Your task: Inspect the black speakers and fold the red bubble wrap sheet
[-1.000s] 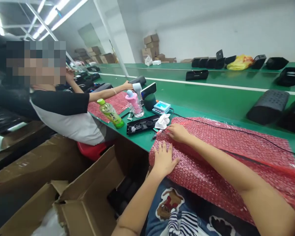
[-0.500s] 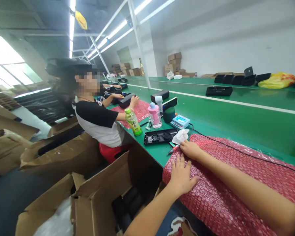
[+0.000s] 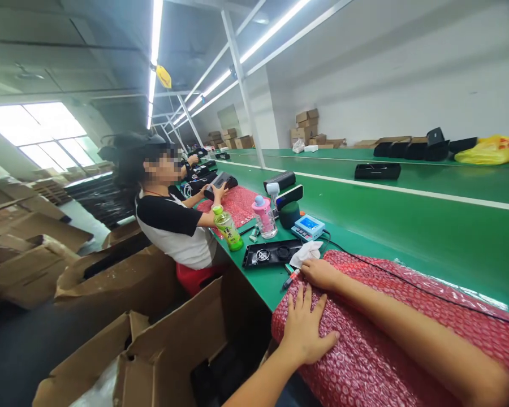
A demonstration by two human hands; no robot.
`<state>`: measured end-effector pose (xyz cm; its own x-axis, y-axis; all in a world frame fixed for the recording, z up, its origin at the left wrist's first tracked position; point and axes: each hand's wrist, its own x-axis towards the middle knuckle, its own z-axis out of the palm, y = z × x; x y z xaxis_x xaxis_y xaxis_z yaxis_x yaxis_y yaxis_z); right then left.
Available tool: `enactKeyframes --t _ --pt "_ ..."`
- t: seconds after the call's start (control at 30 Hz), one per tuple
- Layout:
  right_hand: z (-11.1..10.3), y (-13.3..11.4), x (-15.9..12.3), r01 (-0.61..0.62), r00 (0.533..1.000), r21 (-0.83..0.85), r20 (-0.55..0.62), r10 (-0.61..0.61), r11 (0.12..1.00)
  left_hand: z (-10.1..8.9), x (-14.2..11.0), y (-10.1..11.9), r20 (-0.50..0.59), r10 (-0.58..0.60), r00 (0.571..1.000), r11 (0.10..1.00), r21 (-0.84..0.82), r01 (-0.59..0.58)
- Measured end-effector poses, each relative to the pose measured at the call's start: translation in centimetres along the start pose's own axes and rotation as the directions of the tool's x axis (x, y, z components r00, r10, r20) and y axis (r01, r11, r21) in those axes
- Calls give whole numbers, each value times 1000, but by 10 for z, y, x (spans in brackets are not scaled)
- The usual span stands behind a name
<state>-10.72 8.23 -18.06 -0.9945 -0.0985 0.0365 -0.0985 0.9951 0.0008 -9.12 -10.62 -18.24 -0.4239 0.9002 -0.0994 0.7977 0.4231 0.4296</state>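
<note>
My left hand (image 3: 307, 333) lies flat on the red bubble wrap (image 3: 377, 339), fingers spread and pointing away from me. Beyond it, my right hand (image 3: 320, 273) rests at the wrap's far left corner with its fingers curled in. What those fingers close on, if anything, is hidden. They touch or nearly touch a crumpled white tissue (image 3: 304, 254). Just left of them lies a small tool with a red and dark handle (image 3: 290, 279). Past the tissue are a black panel with two round openings (image 3: 271, 254) and a light blue device with a lit screen (image 3: 307, 228).
A green tea bottle (image 3: 229, 229), a pink-topped clear cup (image 3: 264, 217) and a dark round speaker (image 3: 289, 215) stand on the green bench. A black cable (image 3: 377, 265) crosses the bubble wrap. At left a co-worker (image 3: 173, 232) handles a dark speaker (image 3: 220, 185). Open cardboard boxes (image 3: 173, 333) stand below.
My view has tilted upward slightly. My hands keep their places on the bubble wrap. The co-worker's speaker is now tilted up between that person's hands.
</note>
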Motion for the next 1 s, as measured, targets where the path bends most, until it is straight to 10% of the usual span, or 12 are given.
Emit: enactKeyframes --t 0.4,0.87,1.0 --pt "17 5 3 -111 969 323 -175 175 940 -5 3 8 72 -46 996 991 128 36" --pt "28 27 5 -117 792 781 -300 532 613 -3 9 10 63 -71 996 971 235 55" --pt "22 44 7 -105 643 908 -248 724 405 -4 20 9 89 -72 993 955 294 43"
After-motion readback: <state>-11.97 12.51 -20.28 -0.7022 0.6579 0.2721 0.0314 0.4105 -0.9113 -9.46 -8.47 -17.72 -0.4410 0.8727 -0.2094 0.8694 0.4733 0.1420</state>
